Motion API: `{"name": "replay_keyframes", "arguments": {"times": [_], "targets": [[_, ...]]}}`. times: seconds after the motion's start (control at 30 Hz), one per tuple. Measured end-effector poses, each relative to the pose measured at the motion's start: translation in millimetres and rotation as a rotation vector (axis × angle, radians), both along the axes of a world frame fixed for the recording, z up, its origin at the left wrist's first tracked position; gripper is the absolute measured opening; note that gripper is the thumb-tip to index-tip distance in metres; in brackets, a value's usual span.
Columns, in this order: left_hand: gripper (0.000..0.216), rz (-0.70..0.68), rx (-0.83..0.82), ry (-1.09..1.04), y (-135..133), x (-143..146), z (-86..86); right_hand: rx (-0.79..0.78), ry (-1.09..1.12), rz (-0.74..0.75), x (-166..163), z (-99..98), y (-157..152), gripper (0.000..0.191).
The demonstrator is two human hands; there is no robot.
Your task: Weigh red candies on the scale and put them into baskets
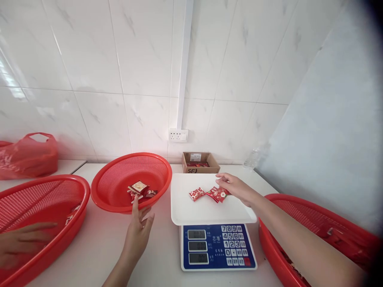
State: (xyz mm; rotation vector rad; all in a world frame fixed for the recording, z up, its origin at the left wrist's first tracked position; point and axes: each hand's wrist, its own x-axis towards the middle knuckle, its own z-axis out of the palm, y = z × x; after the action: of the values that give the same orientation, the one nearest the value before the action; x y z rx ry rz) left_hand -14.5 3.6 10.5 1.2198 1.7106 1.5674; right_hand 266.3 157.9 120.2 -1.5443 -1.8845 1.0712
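Observation:
My left hand (138,232) is at the front rim of a round red plastic basket (110,179), its fingers apart and the index finger reaching up over the rim. Inside that basket lie several small wrapped packets (139,186). My right hand (233,185) is above the white pan (185,213) of a digital scale (218,247), fingers stretched out and apart. Just beneath its fingers lies a red patterned packet (218,194); whether they touch is unclear. Beside it on the pan is a red-and-white packet (196,194).
A co-worker's blurred hand (24,243) reaches into another red basket (85,191) at the left. A third red basket (269,239) stands at the right. Behind the scale is a small cardboard box (200,170). A red plastic bag (32,157) sits far left; a tiled wall closes the back.

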Motion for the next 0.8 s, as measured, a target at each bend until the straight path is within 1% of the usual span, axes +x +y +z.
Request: {"name": "replay_keyframes", "arguments": {"times": [0.07,0.1,0.17,0.23,0.27,0.33,0.4,0.47,0.53,0.6,0.7,0.8], "targets": [[0.077,0.024,0.004,-0.020,1,-3,-0.4,-0.080,0.091,0.049,-7,1.4,-7,0.047],[0.077,0.036,0.003,-0.022,1,-5,-0.7,-0.083,0.093,0.077,-10,1.2,-10,0.047],[0.078,0.049,0.003,-0.009,1,-6,-1.0,0.010,-0.008,0.125,-15,-0.8,-15,0.046],[0.079,0.062,-0.007,0.024,1,-6,-0.7,0.167,-0.171,0.155,-15,-4.2,-17,0.042],[0.079,0.070,-0.016,0.046,1,-5,-0.3,0.233,-0.242,0.164,-13,-6.2,-17,0.040],[0.078,0.084,-0.031,0.089,0,-5,0.5,0.317,-0.347,0.174,-1,-10.7,-15,0.038],[0.076,0.073,-0.033,0.128,-2,-4,0.9,0.364,-0.446,0.141,22,-15.7,-8,0.037],[0.073,0.035,-0.017,0.162,-3,-3,0.4,0.349,-0.581,0.021,55,-20.5,2,0.037],[0.070,-0.006,-0.006,0.208,-4,-1,-1.3,0.276,-0.699,-0.134,93,-24.5,10,0.034],[0.067,-0.037,-0.014,0.269,-3,1,-4.0,0.191,-0.770,-0.227,130,-27.9,15,0.028],[0.066,-0.065,-0.029,0.340,-2,4,-8.4,0.073,-0.828,-0.241,173,-36.0,14,0.023],[0.067,-0.075,-0.032,0.363,0,5,-10.8,-0.024,-0.842,-0.247,196,-52.0,8,0.018]]}}
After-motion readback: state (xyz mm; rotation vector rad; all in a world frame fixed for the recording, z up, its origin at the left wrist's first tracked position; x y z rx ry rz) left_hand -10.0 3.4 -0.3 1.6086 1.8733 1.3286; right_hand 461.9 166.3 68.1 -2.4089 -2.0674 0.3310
